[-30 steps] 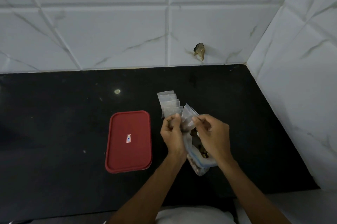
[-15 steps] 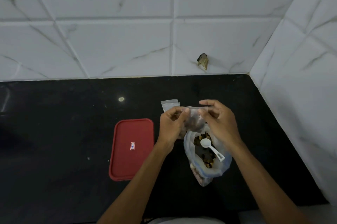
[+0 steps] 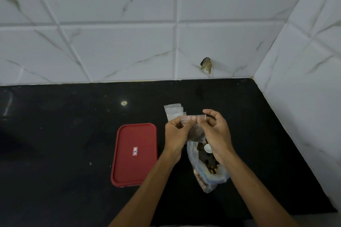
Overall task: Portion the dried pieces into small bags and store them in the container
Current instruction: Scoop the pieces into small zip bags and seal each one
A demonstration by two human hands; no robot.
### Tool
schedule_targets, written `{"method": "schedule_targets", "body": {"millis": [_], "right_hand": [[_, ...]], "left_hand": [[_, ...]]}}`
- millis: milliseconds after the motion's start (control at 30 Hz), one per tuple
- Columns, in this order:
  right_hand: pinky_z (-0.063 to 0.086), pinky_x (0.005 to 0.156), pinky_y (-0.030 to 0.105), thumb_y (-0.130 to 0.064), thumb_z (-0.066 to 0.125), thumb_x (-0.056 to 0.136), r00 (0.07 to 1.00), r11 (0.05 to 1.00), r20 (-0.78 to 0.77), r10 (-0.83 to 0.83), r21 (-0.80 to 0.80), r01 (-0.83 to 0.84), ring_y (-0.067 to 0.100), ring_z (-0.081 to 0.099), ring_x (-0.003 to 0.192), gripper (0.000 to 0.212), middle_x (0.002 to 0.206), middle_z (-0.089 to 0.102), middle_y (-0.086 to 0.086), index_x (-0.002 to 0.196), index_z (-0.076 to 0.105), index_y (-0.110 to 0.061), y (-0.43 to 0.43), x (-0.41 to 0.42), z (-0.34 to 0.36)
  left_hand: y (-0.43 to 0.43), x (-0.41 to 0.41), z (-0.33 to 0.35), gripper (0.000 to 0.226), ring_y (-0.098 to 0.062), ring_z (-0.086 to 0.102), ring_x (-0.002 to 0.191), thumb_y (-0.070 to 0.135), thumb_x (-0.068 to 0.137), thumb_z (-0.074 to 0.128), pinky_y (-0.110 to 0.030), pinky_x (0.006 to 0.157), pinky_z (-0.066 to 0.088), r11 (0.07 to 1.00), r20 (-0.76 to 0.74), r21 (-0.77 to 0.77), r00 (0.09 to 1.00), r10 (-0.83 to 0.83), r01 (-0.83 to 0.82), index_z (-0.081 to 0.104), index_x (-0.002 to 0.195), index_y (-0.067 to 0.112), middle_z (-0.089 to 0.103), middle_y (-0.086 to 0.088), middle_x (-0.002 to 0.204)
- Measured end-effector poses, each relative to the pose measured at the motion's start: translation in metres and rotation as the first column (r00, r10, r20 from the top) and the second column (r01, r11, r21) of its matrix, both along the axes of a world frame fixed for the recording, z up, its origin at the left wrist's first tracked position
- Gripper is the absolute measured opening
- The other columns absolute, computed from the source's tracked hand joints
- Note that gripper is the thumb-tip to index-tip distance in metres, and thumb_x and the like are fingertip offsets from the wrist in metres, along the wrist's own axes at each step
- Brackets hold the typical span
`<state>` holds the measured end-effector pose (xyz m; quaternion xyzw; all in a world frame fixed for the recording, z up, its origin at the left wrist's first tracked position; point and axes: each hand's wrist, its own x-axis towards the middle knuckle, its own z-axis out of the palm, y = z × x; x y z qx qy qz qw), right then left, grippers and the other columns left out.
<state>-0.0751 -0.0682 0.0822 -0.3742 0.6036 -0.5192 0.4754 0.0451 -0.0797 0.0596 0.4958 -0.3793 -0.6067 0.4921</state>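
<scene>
On counter [image 3: 55,153], left of centre: container [image 3: 134,154]. Right of it, mid-frame: small bag [image 3: 195,129], pinched at its top between left hand [image 3: 175,134] and right hand [image 3: 216,134]. Just behind, toward the wall: stack of bags [image 3: 173,111]. Under the hands, nearer the bottom edge: big bag [image 3: 208,180], with spoon [image 3: 207,148] and pieces [image 3: 211,168] inside.
</scene>
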Motion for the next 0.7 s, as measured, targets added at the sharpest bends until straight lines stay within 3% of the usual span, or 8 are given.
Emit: {"method": "schedule_targets", "body": {"millis": [200,367,567,700], "right_hand": [[0.057,0.076,0.024,-0.019,0.070,0.089,0.999,0.999,-0.012,-0.052,-0.009,0.051,0.005,0.069,0.093,0.030,0.103,0.071,-0.002,0.115,0.056,-0.027,0.001,0.004,-0.013],[0.054,0.066,0.016,-0.016,0.073,0.087,0.985,0.991,0.114,-0.130,0.001,0.131,0.002,0.070,0.087,0.033,0.097,0.072,-0.003,0.116,0.058,-0.022,0.002,0.003,-0.013],[0.059,0.081,0.042,-0.010,0.076,0.081,0.932,0.976,0.304,-0.198,0.152,0.157,0.023,0.070,0.097,0.040,0.104,0.071,0.008,0.112,0.056,-0.024,-0.004,0.003,-0.023],[0.060,0.079,0.043,-0.010,0.077,0.079,0.910,0.967,0.343,-0.232,0.183,0.178,0.024,0.069,0.097,0.039,0.107,0.068,0.008,0.110,0.057,-0.025,-0.005,0.004,-0.027]], "left_hand": [[-0.003,-0.003,-0.002,0.006,-0.014,0.076,0.083,0.019,0.091,0.075,-0.049,0.082,0.063,0.996,0.121,0.038,0.989,0.079,-0.084,0.079,0.091,0.014,0.078,-0.001,0.085],[0.000,-0.002,0.000,0.016,-0.024,0.077,0.087,0.023,0.091,0.075,-0.044,0.081,0.063,0.991,0.020,0.110,0.997,0.072,-0.074,0.078,0.095,0.008,0.079,-0.008,0.089],[0.002,-0.001,-0.007,0.014,-0.023,0.076,0.091,0.022,0.093,0.072,-0.038,0.078,0.062,0.982,-0.017,0.165,0.995,0.097,-0.093,0.077,0.089,0.009,0.079,-0.007,0.090],[0.003,-0.002,-0.008,0.017,-0.022,0.076,0.088,0.024,0.094,0.071,-0.035,0.075,0.062,0.980,-0.016,0.172,0.995,0.099,-0.095,0.077,0.089,0.008,0.079,-0.008,0.090]]}}
